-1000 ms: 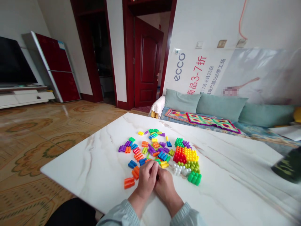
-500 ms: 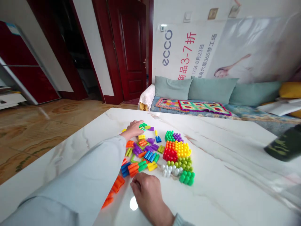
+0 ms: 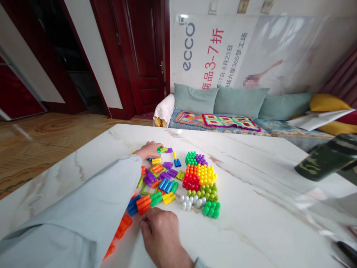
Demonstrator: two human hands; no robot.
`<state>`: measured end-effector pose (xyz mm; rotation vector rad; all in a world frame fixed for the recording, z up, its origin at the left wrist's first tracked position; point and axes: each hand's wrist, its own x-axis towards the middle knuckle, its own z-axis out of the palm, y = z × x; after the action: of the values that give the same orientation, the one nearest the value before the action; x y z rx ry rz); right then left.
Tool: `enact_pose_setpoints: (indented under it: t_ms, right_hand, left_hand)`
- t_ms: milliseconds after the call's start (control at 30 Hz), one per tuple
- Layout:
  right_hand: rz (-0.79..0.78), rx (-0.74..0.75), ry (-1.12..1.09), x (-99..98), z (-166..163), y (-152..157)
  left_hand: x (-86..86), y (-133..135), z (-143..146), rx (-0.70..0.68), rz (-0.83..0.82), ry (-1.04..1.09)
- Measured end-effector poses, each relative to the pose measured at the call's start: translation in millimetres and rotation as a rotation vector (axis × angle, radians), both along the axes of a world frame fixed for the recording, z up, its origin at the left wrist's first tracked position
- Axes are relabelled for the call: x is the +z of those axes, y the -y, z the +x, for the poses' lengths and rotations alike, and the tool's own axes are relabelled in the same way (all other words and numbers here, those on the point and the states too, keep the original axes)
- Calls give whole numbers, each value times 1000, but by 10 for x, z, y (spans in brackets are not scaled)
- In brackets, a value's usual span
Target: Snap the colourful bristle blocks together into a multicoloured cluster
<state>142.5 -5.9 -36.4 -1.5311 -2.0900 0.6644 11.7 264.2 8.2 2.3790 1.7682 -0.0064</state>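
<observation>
My left hand (image 3: pixel 150 150) reaches to the far side of a pile of bullet-shaped plastic building blocks, its fingers closed over a green block (image 3: pixel 159 149) that they mostly cover. A lime block (image 3: pixel 163 149) and a purple block (image 3: pixel 169 150) lie just right of the fingertips. Close to me, my right hand (image 3: pixel 161 230) rests on the table, curled into a fist; anything inside it is hidden. Just beyond its knuckles lie an orange block (image 3: pixel 143 203), a green block (image 3: pixel 156 199) and a yellow block (image 3: pixel 169 198). Blue blocks (image 3: pixel 166 185) and purple blocks (image 3: pixel 150 178) fill the middle.
Blocks grouped by colour stand to the right: red (image 3: pixel 191 178), yellow (image 3: pixel 206 174), white (image 3: pixel 192 202) and green (image 3: pixel 211 210) among them. A camouflage bottle (image 3: pixel 325 160) lies on the marble-look table (image 3: pixel 251 223) at the right. Behind is a sofa with cushions (image 3: pixel 241 101).
The view has turned slightly right, so everything sits further left. My left fingers cover more of the green block. My right hand stays curled near the orange block.
</observation>
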Motion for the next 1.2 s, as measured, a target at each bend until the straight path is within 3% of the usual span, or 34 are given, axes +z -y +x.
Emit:
enact_pose_setpoints:
  t_ms: [133,300,500,667,833,867,933,1000,1100,1200]
  right_hand:
    - [-1,2,-13,25,3,-1]
    - [1,-15,-25,38,8,-9]
    - [21,-24,-28,10,2,-31]
    - [19,-35,-33,35,0,-45]
    - [56,-38,-73,36,6,-50]
    - [64,-39,-91,26,9,-56]
    - [80,-39,-152,0,20,-72]
    - [99,-45,-255,-32,39,-89]
    - [143,-48,-451,-72,78,-94]
    - [183,-44,-614,-78,113,-62]
  left_hand:
    - [23,139,-30,7,47,26]
    - [26,260,-20,109,72,118]
    - [-16,352,-9,226,152,418]
    - [127,593,-46,335,262,832]
    - [127,1352,7,358,206,1248]
    - [85,1537,30,346,160,1359]
    - [-16,1877,86,364,-145,1931]
    - [-105,2138,152,422,-301,2227]
    - [-180,2336,238,395,-293,2427]
    - [-190,2372,286,326,-218,2479]
